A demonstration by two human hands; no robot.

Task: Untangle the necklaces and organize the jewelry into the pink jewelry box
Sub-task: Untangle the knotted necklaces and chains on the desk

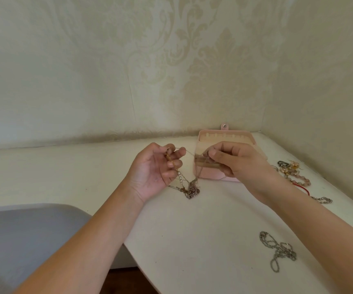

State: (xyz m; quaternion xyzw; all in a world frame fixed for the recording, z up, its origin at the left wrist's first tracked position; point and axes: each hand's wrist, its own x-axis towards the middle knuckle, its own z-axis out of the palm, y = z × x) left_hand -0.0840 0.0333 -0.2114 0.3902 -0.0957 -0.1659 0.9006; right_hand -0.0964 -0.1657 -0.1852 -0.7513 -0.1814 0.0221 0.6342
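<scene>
Head view: no brand or label that I can read. One pendant (192,195) in the necklace tangle (189,188) looks like cut-out block letters, too small to make out.

Left hand (156,168) is palm up with its fingers curled, and the fingertips pinch a gold strand of the tangle. A short run of pearls (180,177) hangs below that hand. Right hand (233,160) has thumb and forefinger pressed together on a thin chain. That chain runs taut between the hands and is motion-blurred. The rest of the tangle droops to the table (192,230), and its knot rests just near-left of the box.

Pink box (211,174) is open at the far right, against the wall (171,60). It has a matte finish, rounded corners and a snap tab (224,126) on the lid. A row of hooks shows inside the lid. The right hand hides most of the compartments, so I cannot tell what they hold.

Loose pieces lie right of the box:
- dark rings with gold flower earrings (288,165)
- pink bead bracelet (298,179)
- red cord (304,190), partly behind the right forearm
- small silver bracelet (323,200)

Silver chain (277,249) lies looped at the near right, well apart from the tangle.

The table is off-white and smooth with a curved near edge. Grey chair (22,230) is near left, cut off by the frame. The wall has cream damask wallpaper.
</scene>
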